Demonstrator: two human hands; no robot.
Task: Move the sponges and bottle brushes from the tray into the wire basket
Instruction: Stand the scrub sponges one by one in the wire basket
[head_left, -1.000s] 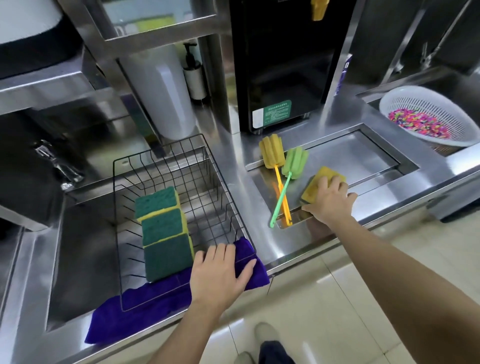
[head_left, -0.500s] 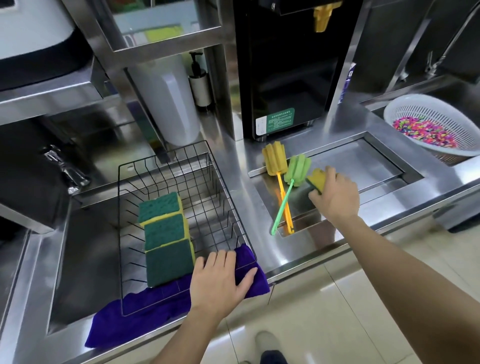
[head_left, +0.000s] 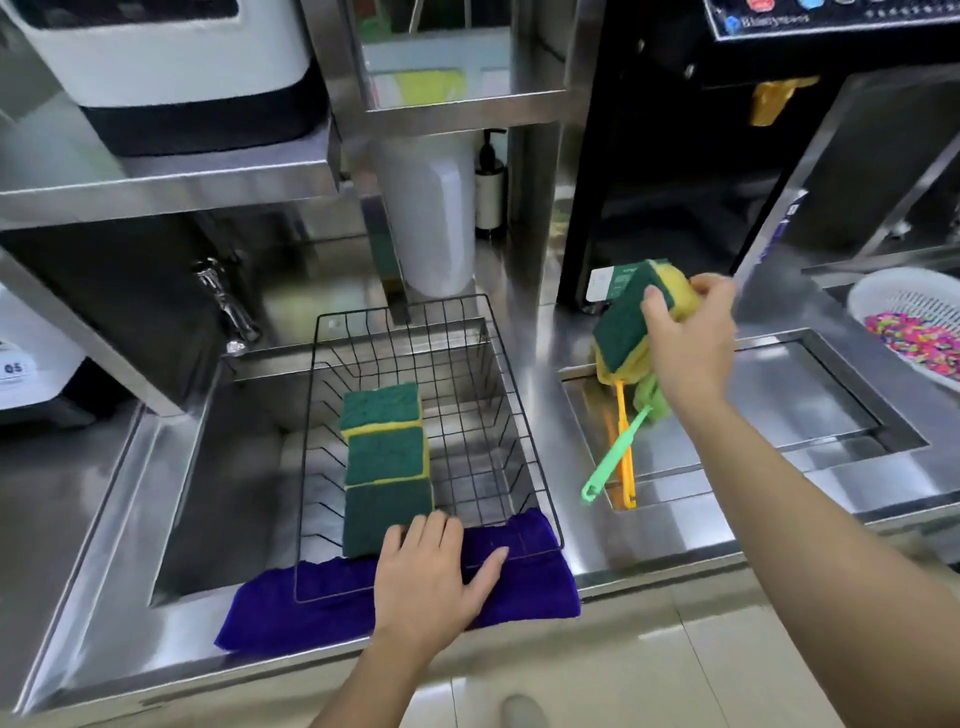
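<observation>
My right hand (head_left: 685, 343) grips a green-and-yellow sponge (head_left: 626, 322), held in the air above the left end of the steel tray (head_left: 769, 415). Two bottle brushes lie in that tray: a green-handled one (head_left: 615, 457) and an orange-handled one (head_left: 623, 447), their foam heads partly hidden behind the sponge and hand. The black wire basket (head_left: 524, 410) stands in the sink with three green-and-yellow sponges (head_left: 387, 457) lined up inside. My left hand (head_left: 431, 577) rests flat on the basket's front rim and the purple cloth (head_left: 519, 587).
A white colander (head_left: 883, 306) of coloured beads sits at the far right. A black appliance (head_left: 675, 156) stands behind the tray. A white jug (head_left: 431, 223) and a pump bottle (head_left: 489, 187) stand behind the basket, a faucet (head_left: 223, 301) to the left.
My right hand has lifted the sponge out of the tray and carried it up and leftward, turning its green side to view. My left hand has stayed on the basket's front edge.
</observation>
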